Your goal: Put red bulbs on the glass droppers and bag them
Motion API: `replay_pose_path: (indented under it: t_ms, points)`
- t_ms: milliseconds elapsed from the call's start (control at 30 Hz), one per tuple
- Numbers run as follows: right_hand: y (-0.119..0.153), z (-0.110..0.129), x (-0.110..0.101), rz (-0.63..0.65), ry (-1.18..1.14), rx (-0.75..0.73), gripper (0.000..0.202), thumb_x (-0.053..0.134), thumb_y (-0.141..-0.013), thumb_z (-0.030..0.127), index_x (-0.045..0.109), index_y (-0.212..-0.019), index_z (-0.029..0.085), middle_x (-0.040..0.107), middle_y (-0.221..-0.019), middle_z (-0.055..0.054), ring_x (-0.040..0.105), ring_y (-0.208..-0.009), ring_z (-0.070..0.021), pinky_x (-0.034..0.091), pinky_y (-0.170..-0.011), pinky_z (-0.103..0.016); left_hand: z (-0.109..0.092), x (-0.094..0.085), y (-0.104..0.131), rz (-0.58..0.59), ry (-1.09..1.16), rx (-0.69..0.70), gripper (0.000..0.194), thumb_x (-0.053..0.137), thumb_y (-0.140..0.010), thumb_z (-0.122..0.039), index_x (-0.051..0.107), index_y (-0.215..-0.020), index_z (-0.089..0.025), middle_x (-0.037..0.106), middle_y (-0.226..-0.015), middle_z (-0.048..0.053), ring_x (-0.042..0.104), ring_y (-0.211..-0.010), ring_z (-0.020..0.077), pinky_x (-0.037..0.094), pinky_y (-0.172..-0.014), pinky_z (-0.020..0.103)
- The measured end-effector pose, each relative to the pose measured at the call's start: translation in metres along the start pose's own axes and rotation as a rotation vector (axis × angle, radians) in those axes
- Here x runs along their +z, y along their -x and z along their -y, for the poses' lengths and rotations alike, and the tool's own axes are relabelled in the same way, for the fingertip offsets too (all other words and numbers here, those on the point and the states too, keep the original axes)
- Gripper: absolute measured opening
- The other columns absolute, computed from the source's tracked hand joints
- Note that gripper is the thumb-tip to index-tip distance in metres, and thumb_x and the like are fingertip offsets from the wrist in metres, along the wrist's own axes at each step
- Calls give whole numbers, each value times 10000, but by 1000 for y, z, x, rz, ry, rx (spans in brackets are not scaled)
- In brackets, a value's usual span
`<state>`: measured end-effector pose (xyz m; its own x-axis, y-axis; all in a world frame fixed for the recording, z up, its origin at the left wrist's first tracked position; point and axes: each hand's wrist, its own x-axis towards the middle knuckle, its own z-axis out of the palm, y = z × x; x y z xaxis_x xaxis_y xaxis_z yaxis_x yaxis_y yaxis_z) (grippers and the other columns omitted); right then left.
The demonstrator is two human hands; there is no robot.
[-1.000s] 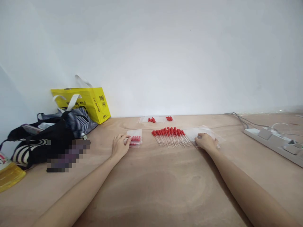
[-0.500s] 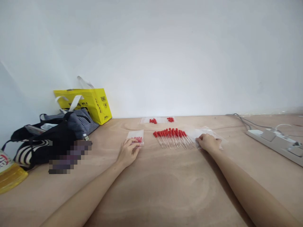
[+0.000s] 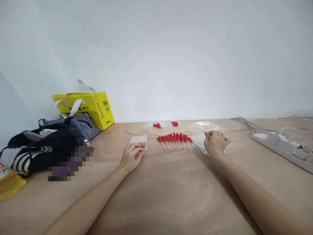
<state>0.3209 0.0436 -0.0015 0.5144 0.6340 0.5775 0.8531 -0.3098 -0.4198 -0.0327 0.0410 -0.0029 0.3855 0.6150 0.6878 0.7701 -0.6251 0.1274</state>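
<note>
The small bag (image 3: 138, 140), red pieces (image 3: 141, 144) inside, lies on the table (image 3: 156, 189), partly hidden under your left hand (image 3: 132, 157), fingers loosely spread. Your right hand (image 3: 215, 144) bunches its fingers beside clear bags (image 3: 200, 141); any pinch, you cannot tell.

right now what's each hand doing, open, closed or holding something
Left hand: fingers on the small bag of red pieces; can't tell if it grips.
Right hand: grip closed by the clear bags; any hold unclear.
</note>
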Motion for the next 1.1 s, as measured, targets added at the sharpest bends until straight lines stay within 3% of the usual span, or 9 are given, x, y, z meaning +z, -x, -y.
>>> replay_pose_path:
  t_ms: [200, 267, 367, 467, 600, 667, 767, 933, 1100]
  points:
    - [62, 52, -26, 257, -195, -690, 147, 380, -807, 204, 517, -758, 187, 580, -811, -63, 477, -834, -219, 243, -813, -418, -18, -10, -2, -177, -14, -80, 201, 446, -804, -257, 611, -892, -185, 606, -902, 67, 519, -900, 205, 382, -838, 365]
    - [88, 64, -31, 314, -218, -798, 115, 419, -795, 227, 515, -731, 218, 583, -775, -30, 493, -802, -205, 283, -808, -405, -31, -14, -2, -189, 37, -91, 216, 419, -820, -265, 608, -881, -180, 613, -885, 67, 525, -898, 203, 385, -845, 366]
    - [117, 75, -38, 414, -251, -925, 101, 455, -793, 302, 521, -732, 254, 596, -776, -30, 517, -788, -220, 337, -767, -417, -50, -15, 1, 59, 190, -21, 232, 402, -832, -281, 615, -884, -208, 624, -899, 52, 538, -917, 192, 397, -861, 349]
    - [121, 79, -42, 523, -318, -960, 133, 452, -801, 328, 531, -715, 264, 609, -760, -28, 540, -777, -216, 355, -729, -409, -65, -12, 8, 426, 269, 32, 389, 481, -793, -384, 515, -1141, -213, 509, -1201, 86, 445, -1110, 231, 356, -936, 379]
    - [81, 72, -33, 570, -285, -640, 160, 452, -786, 375, 557, -740, 264, 622, -854, 4, 537, -880, -208, 339, -787, -393, -71, -8, 15, 698, 261, 2, 550, 446, -794, -494, 351, -1284, -261, 291, -1379, 78, 237, -1262, 272, 241, -1002, 466]
    - [48, 63, -21, 542, -172, -327, 173, 427, -791, 346, 568, -817, 250, 614, -935, -10, 523, -945, -205, 332, -809, -378, -71, -8, 16, 735, 265, -1, 521, 404, -816, -499, 338, -1287, -286, 264, -1390, 59, 205, -1275, 262, 197, -1020, 473]
    - [4, 45, 2, 529, -75, -95, 293, 413, -778, 369, 553, -941, 170, 609, -953, -111, 543, -921, -257, 360, -756, -400, -73, -10, 17, 731, 270, -25, 515, 390, -821, -504, 336, -1287, -292, 251, -1394, 55, 194, -1278, 257, 176, -1030, 472]
    - [-18, 30, 31, 590, -26, 64, 308, 523, -683, 346, 571, -927, 164, 620, -918, -126, 546, -938, -275, 379, -749, -391, -78, -16, 18, 778, 260, -80, 530, 391, -818, -505, 334, -1292, -274, 248, -1394, 88, 193, -1276, 276, 215, -1005, 496]
    - [-14, 32, 41, 618, -69, 125, 271, 551, -664, 277, 572, -910, 163, 624, -913, -140, 560, -896, -281, 370, -759, -424, -70, -19, 14, 680, 305, -41, 443, 453, -808, -445, 450, -1215, -270, 428, -1294, 77, 366, -1190, 256, 305, -971, 448]
